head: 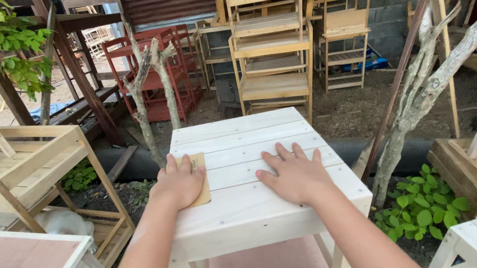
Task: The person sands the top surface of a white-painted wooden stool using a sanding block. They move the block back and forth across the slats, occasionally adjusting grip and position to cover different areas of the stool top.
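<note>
Both hands lie flat on the white slatted counter (244, 209): the left hand (179, 185) presses one tan sandpaper sheet (201, 181) under its palm, the right hand (294, 176) rests open and empty just beside it. The sheet's long axis runs along the reach, across the slats. One sheet, two hands.

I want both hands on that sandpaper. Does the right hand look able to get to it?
Probably yes: the right hand lies flat on the white table top, with only bare slats between it and the sandpaper under the left hand.
</note>
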